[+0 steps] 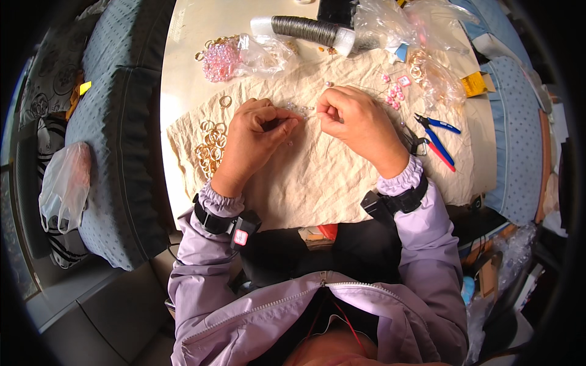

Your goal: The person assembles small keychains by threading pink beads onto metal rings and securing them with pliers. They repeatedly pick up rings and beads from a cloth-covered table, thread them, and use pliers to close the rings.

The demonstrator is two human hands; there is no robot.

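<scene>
Both my hands rest on a crumpled beige cloth [317, 177] spread over a pale table. My left hand [256, 137] pinches a thin wire with small clear beads [299, 110] strung on it. My right hand [354, 119] pinches the same wire from the other side, fingertips close to the left ones. A pile of gold rings [210, 143] lies just left of my left hand. Loose pink beads [394, 94] lie to the right of my right hand.
Blue and red pliers [439, 137] lie on the cloth at right. At the back sit a spool of grey wire [305, 29], a bag of pink beads [223, 58] and clear plastic bags [403, 24]. Blue cushioned seats [113, 122] flank the table.
</scene>
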